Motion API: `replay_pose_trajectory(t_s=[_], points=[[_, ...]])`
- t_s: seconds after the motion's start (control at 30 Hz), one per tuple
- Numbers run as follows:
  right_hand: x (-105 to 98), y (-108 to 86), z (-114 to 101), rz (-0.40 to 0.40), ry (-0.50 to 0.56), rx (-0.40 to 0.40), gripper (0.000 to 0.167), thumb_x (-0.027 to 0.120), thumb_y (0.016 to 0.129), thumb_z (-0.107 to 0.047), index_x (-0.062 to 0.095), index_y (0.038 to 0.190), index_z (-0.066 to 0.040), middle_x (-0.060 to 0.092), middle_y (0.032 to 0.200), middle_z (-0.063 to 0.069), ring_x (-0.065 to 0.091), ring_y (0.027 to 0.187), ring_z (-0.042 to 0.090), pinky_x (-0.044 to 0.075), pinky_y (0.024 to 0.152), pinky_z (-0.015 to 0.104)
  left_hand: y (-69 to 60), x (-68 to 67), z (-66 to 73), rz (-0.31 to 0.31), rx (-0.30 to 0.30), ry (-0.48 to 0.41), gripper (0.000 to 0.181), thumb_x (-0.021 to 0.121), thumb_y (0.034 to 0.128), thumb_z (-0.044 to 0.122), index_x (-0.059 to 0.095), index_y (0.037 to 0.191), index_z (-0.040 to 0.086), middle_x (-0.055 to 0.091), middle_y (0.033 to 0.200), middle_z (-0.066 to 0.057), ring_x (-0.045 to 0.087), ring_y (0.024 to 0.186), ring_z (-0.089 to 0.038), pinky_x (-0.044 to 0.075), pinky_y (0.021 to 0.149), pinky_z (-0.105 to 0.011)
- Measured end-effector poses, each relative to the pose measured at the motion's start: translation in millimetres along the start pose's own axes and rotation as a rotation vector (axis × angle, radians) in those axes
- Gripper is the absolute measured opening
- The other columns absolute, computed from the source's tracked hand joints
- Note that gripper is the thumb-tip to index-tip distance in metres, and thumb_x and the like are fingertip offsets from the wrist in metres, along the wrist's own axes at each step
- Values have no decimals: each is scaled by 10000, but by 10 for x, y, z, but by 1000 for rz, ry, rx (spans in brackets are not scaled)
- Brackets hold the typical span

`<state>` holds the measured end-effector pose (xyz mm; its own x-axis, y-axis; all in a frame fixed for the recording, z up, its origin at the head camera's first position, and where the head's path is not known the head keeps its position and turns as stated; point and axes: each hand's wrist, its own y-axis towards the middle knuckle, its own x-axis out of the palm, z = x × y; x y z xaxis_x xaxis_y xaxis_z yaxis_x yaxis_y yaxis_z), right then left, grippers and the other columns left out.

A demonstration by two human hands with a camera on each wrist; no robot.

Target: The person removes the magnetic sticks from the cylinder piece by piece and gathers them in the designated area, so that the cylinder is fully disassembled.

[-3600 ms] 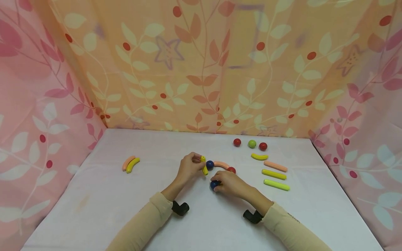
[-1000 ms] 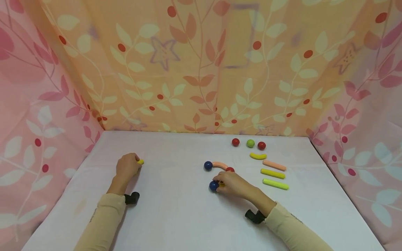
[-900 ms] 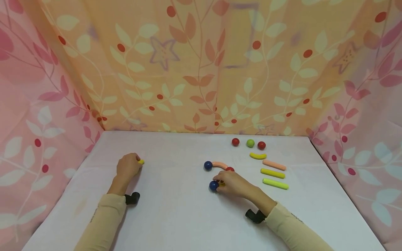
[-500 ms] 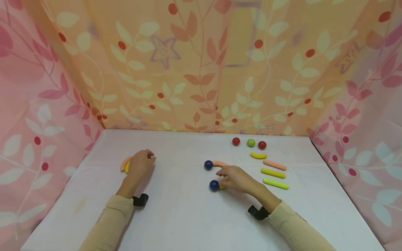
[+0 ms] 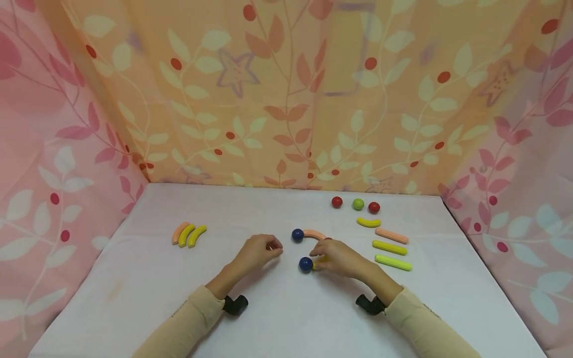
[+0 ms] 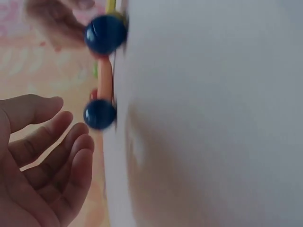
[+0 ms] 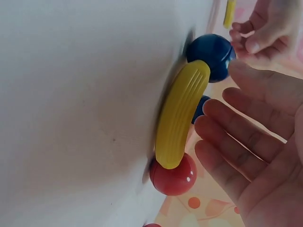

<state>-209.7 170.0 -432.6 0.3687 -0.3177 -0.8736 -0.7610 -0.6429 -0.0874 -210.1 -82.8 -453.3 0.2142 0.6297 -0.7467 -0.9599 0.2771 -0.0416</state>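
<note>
A curved yellow stick (image 7: 183, 113) lies on the table between a blue ball (image 7: 211, 56) and a red ball (image 7: 174, 174), its ends against them. My right hand (image 5: 341, 258) hovers right beside it with loosely bent fingers, gripping nothing. Behind stands a second blue ball (image 5: 297, 235), joined to a curved salmon stick (image 5: 315, 233); its far end is partly covered by the right hand in the head view. My left hand (image 5: 257, 252) is left of these pieces, its fingers relaxed around nothing.
At left lie a curved salmon stick (image 5: 180, 233) and two curved yellow sticks (image 5: 197, 236). At right are a short yellow curve (image 5: 369, 223), straight sticks (image 5: 390, 247), red balls (image 5: 336, 202) and a green ball (image 5: 358, 204). Patterned curtains (image 5: 286, 99) enclose the table.
My left hand carried a curved yellow stick to the left group, released it beside the others and came back to the middle. My right hand has loosened from the yellow stick.
</note>
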Motion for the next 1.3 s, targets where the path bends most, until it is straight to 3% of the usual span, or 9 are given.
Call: replay_pose_trajectory(t_s=[0.13, 0.27, 0.47, 0.7, 0.83, 1.1, 1.3], points=[[19, 1, -14, 4, -37, -26, 269, 751, 845, -153, 734, 1107, -95, 732, 1036, 2, 645, 1007, 167, 536, 914, 392, 33, 159, 174, -109, 37, -46, 164, 711, 885, 252, 710, 998, 133, 689, 911, 15, 596, 805, -113, 475, 677, -256], [22, 2, -23, 7, -99, -67, 242, 762, 834, -152, 742, 1067, -90, 713, 1011, 5, 656, 980, 169, 546, 885, 375, 62, 280, 289, -158, 25, -85, 289, 746, 852, 302, 700, 1060, 106, 700, 965, -11, 626, 849, -132, 502, 684, -267], [12, 24, 1, -2, -162, -79, 194, 757, 830, -113, 765, 1023, -100, 713, 964, -2, 659, 924, 152, 553, 855, 356, 129, 373, 383, -175, 22, -89, 333, 784, 817, 288, 696, 1073, 92, 714, 940, -14, 637, 832, -120, 504, 696, -270], [43, 49, 8, 32, -172, -82, 104, 766, 810, -84, 785, 912, -91, 704, 817, -33, 593, 767, 72, 534, 747, 275, 157, 426, 394, -200, 56, -77, 294, 775, 822, 172, 701, 1095, 93, 709, 937, -21, 622, 832, -116, 496, 712, -262], [95, 35, 16, 46, -154, -84, 96, 768, 805, -75, 784, 900, -76, 713, 809, -21, 611, 763, 83, 541, 736, 280, 137, 458, 398, -211, 53, -89, 300, 784, 804, 124, 702, 1088, 68, 708, 955, -45, 627, 857, -135, 521, 740, -272], [138, 27, 11, 24, -138, -11, 87, 769, 820, -120, 786, 906, -123, 697, 816, -56, 582, 755, 50, 538, 769, 270, 117, 473, 435, -212, 33, -90, 279, 793, 790, 98, 700, 1049, 53, 693, 929, -42, 595, 827, -116, 527, 724, -254], [104, 30, 5, 35, -139, -30, 99, 765, 824, -109, 786, 920, -118, 724, 835, -51, 609, 774, 61, 551, 775, 277, 148, 450, 418, -200, 35, -114, 284, 797, 782, 108, 704, 1045, 52, 700, 950, -49, 598, 834, -119, 522, 729, -260]])
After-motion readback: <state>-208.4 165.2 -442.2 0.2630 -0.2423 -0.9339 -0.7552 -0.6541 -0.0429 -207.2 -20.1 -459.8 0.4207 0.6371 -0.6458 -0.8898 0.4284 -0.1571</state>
